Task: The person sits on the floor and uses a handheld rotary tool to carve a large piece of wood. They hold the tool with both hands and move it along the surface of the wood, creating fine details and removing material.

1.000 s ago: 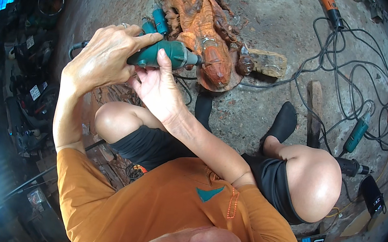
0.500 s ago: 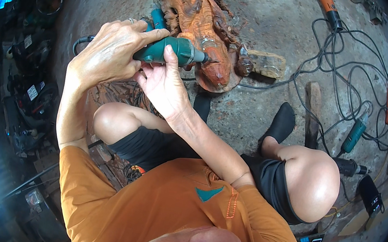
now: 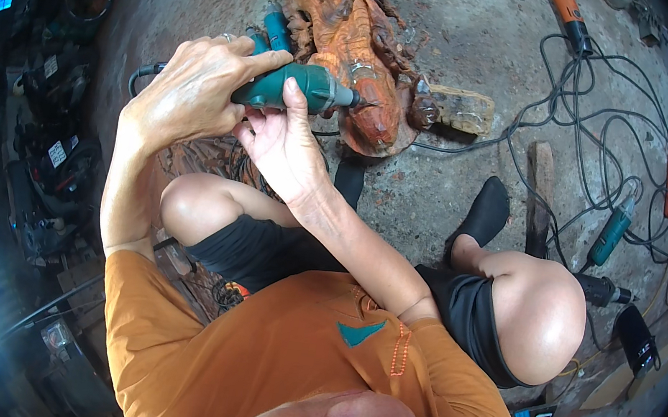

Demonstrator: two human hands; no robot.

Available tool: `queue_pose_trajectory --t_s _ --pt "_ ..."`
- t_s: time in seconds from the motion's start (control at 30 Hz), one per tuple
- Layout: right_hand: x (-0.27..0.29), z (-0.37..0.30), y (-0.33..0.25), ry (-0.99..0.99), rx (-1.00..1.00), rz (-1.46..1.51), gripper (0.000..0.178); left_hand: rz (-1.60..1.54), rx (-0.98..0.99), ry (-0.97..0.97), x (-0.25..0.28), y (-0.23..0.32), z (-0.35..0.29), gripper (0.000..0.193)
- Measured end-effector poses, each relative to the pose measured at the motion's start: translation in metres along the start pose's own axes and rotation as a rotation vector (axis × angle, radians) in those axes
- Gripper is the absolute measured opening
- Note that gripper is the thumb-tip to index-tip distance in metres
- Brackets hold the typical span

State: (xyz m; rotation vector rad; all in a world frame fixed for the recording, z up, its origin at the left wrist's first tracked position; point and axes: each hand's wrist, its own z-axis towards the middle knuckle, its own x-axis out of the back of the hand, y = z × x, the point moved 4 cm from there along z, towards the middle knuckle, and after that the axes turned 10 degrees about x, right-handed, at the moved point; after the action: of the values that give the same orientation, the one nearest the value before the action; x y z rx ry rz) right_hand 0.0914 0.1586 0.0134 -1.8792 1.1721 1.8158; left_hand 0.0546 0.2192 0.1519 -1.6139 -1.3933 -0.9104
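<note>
A green die grinder [image 3: 304, 86] lies level in front of me, held by both hands. My left hand [image 3: 189, 88] wraps over its rear body, with the forefinger laid along the top. From below, my right hand [image 3: 283, 147] grips the front part, its thumb pressed up against the casing. The tool's dark nose points right and is at the rounded reddish end of a carved wooden sculpture [image 3: 342, 32]. Whether the bit touches the wood cannot be made out. A power cord leaves the grinder's back end on the left.
A wood block [image 3: 461, 111] sits beside the sculpture, and another green tool [image 3: 275, 30] lies against its left side. Tangled black cables [image 3: 572, 96] spread on the right around an orange power tool [image 3: 566, 15] and a green grinder [image 3: 611, 232]. A wooden bar [image 3: 541, 181] lies near my foot.
The grinder and both hands have shifted very slightly right, and its nose sits closer to the wood. The grip of both hands is the same.
</note>
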Motion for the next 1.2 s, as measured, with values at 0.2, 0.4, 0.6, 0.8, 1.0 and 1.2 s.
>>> queue_pose_trajectory --t_s 0.2,0.4,0.6,0.8,1.0,1.2 --pt "0.003 -0.007 0.008 -0.005 -0.045 0.022 0.08 -0.029 0.088 -0.031 -0.005 -0.004 -0.016 0.069" --pt "0.016 -0.018 0.029 0.057 -0.104 0.038 0.063 -0.123 0.151 -0.001 -0.022 -0.014 -0.042 0.071" --pt "0.02 -0.034 0.04 0.074 -0.14 -0.117 0.056 -0.239 0.286 0.031 -0.039 -0.022 -0.077 0.064" --pt "0.027 -0.058 0.058 0.045 -0.192 -0.409 0.048 -0.499 0.377 0.106 -0.069 -0.034 -0.123 0.071" --pt "0.041 -0.082 0.077 0.134 -0.226 -0.53 0.041 -0.653 0.401 -0.006 -0.102 -0.045 -0.153 0.078" --pt "0.072 -0.085 0.075 0.24 -0.172 -0.622 0.044 -0.742 0.377 -0.01 -0.152 -0.046 -0.152 0.08"
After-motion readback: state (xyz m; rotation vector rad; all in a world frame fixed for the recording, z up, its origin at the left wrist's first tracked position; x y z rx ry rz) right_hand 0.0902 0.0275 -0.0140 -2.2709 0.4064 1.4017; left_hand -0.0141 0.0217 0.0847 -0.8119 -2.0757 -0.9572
